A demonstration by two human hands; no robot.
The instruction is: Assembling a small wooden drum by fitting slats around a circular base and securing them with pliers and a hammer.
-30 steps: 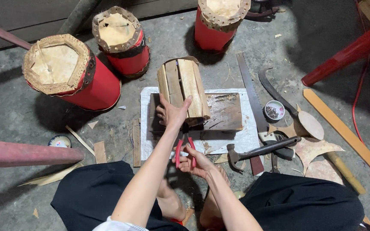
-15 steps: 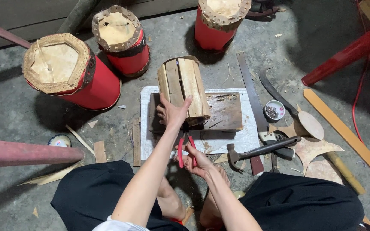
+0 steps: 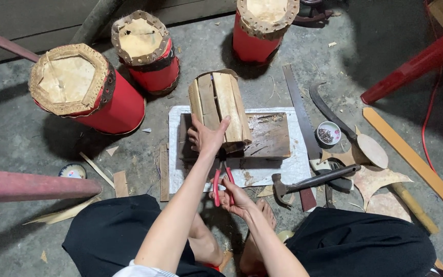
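A bare wooden drum shell (image 3: 220, 105) made of staves lies on its side on a dark wooden board (image 3: 268, 136), which rests on a pale mat (image 3: 283, 172). My left hand (image 3: 206, 136) presses against the near end of the shell, fingers spread over the staves. My right hand (image 3: 234, 197) grips red-handled pliers (image 3: 222, 177) whose jaws point up at the shell's near rim, just below the left hand. I sit on the floor in black trousers with bare feet below the pliers.
Three red drums with raw hide tops stand behind: (image 3: 80, 90), (image 3: 144, 48), (image 3: 262, 25). To the right lie a hammer (image 3: 311, 180), a saw blade (image 3: 298, 110), a curved knife (image 3: 334, 115), a small tin of nails (image 3: 328, 132) and hide scraps (image 3: 378, 179). A red pole (image 3: 32, 183) crosses left.
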